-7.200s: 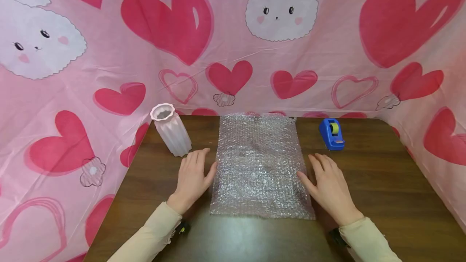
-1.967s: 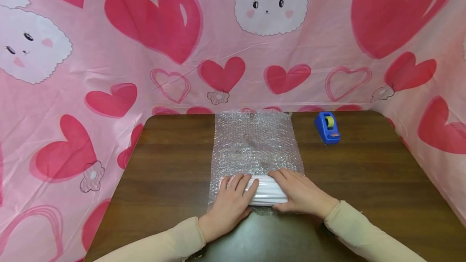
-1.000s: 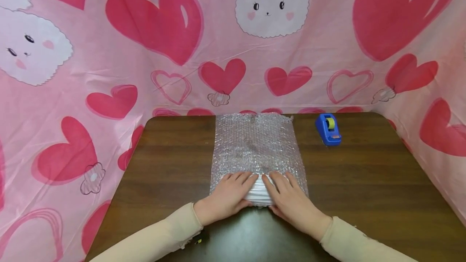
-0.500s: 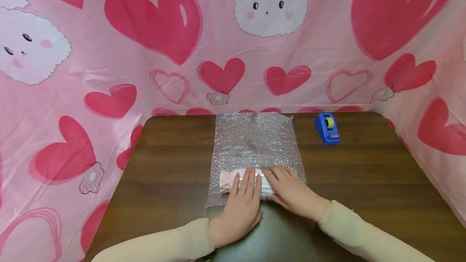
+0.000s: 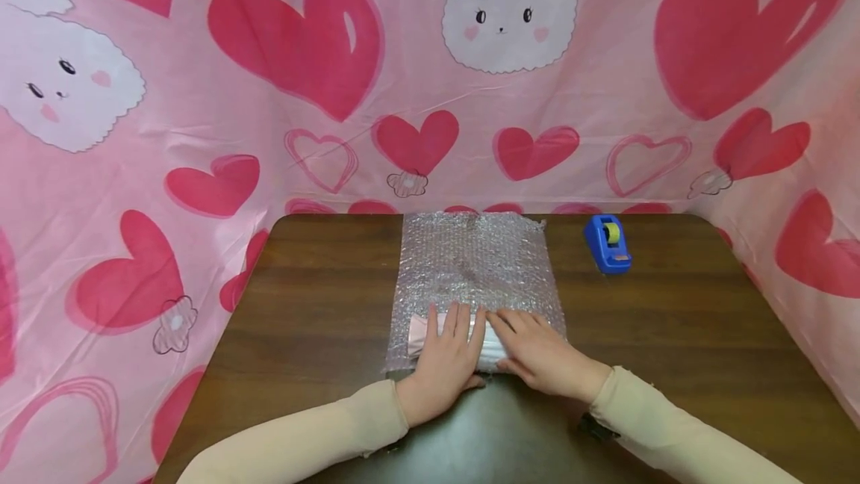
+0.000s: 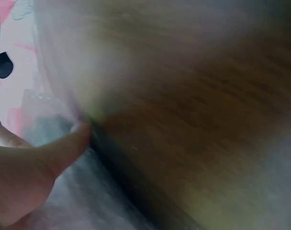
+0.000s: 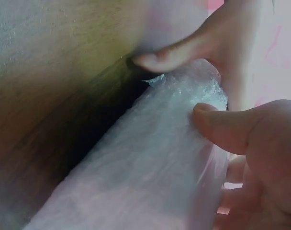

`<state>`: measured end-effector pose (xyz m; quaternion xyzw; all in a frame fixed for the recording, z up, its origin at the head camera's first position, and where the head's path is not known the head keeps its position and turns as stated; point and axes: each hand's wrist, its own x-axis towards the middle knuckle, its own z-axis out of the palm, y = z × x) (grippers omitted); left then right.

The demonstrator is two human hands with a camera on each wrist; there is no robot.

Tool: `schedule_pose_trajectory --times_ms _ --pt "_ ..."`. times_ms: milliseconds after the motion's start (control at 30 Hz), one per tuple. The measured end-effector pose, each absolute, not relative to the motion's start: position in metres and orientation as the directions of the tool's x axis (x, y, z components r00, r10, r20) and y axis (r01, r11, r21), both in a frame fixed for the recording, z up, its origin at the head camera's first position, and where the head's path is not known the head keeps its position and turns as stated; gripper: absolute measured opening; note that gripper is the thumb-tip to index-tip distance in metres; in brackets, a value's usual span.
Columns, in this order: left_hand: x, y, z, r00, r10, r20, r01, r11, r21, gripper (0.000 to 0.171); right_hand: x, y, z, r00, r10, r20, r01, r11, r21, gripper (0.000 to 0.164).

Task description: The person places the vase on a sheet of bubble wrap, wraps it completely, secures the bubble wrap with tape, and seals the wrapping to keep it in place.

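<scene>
A pale pink fluted vase [image 5: 418, 336] lies on its side across the near end of a bubble wrap sheet [image 5: 477, 260]. Its scalloped mouth end points left, and clear wrap covers part of its body. My left hand [image 5: 446, 364] rests over the middle of the vase with straight, spread fingers; its thumb [image 6: 69, 146] lies along the wrap's near side in the left wrist view. On the right half, my right hand [image 5: 547, 353] holds the wrapped vase, fingers over the top. In the right wrist view, its thumb [image 7: 217, 124] presses the wrap layer [image 7: 126, 167].
A blue tape dispenser [image 5: 608, 245] with a yellow roll stands at the back right of the dark wooden table [image 5: 322, 282]. The sheet's unrolled part reaches the table's back edge. Pink heart-patterned cloth [image 5: 537, 95] hangs behind and at both sides.
The vase, upright at the left at first, now lies on the sheet, with the near edge brought over it. My left hand has shifted onto the vase's middle, exposing its pink mouth end.
</scene>
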<state>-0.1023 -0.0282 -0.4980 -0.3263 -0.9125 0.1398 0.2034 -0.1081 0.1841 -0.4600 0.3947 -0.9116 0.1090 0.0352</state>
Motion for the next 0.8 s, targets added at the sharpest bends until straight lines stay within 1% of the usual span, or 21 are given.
schedule_pose_trajectory --times_ms 200,267,333,467,533,667,800 --pt "-0.113 -0.027 -0.504 -0.651 0.675 0.348 0.543 0.734 -0.408 0.106 -0.111 0.187 -0.457 -0.685 -0.716 0.137 -0.729 0.67 -0.142 0.063" --pt "-0.118 -0.027 -0.503 -0.643 0.68 0.352 0.55 0.73 -0.406 0.102 -0.111 0.187 -0.455 -0.697 -0.705 0.134 -0.717 0.685 -0.131 0.063" --pt "-0.123 -0.026 -0.502 -0.644 0.681 0.348 0.571 0.731 -0.374 0.097 -0.109 0.186 -0.454 -0.715 -0.679 0.169 -0.697 0.71 -0.096 0.065" --pt "-0.135 -0.024 -0.496 -0.666 0.684 0.298 0.618 0.73 -0.293 0.088 -0.097 0.179 -0.453 -0.758 -0.58 0.299 -0.603 0.797 0.019 0.076" --pt "-0.14 -0.023 -0.493 -0.687 0.682 0.252 0.635 0.732 -0.248 0.086 -0.089 0.176 -0.454 -0.768 -0.546 0.336 -0.554 0.829 0.08 0.084" --pt "-0.147 -0.022 -0.487 -0.731 0.665 0.154 0.641 0.746 -0.181 0.084 -0.077 0.174 -0.463 -0.762 -0.573 0.302 -0.553 0.818 0.155 0.096" --pt "-0.15 -0.021 -0.481 -0.742 0.664 0.092 0.651 0.746 -0.141 0.083 -0.078 0.177 -0.483 -0.756 -0.599 0.263 -0.56 0.801 0.213 0.113"
